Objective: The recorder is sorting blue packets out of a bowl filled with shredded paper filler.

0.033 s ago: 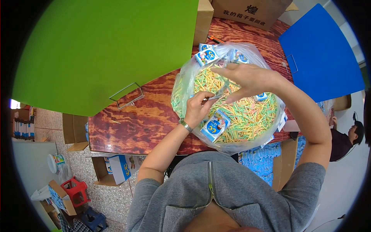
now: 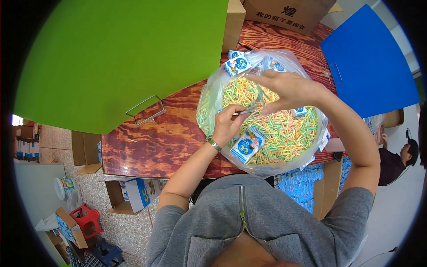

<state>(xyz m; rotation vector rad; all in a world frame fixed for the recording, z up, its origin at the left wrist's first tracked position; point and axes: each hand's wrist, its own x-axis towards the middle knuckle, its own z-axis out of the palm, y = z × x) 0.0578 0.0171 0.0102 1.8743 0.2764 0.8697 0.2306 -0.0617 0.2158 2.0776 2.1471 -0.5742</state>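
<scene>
A wide, clear plastic bag (image 2: 209, 95), crinkled and glossy, sat open on the reddish, strongly grained wooden surface (image 2: 164, 133), directly in front of the person. It was filled with a loose heap of thin sticks (image 2: 284, 133) in pale yellow, green and pink, and several small blue-and-white paper packets (image 2: 247, 145) lay among them and against the bag's rim.

The left hand (image 2: 227, 125) was curled nearly closed over the heap, its fingertips pinched on a few slim sticks; a metal-link watch (image 2: 214, 144) circled the wrist. The right hand (image 2: 287, 91) hovered just above and beyond it, fingers bent and drawn together at what looked like the other end of the same little bundle, though the glare of the plastic made the exact grip hard to tell.

A large flat green panel (image 2: 115, 58) with a wire handle (image 2: 144, 109) covered the surface's left part, and a blue panel (image 2: 369, 62) lay at the far right. Brown cardboard boxes (image 2: 284, 13) stood along the far edge.
</scene>
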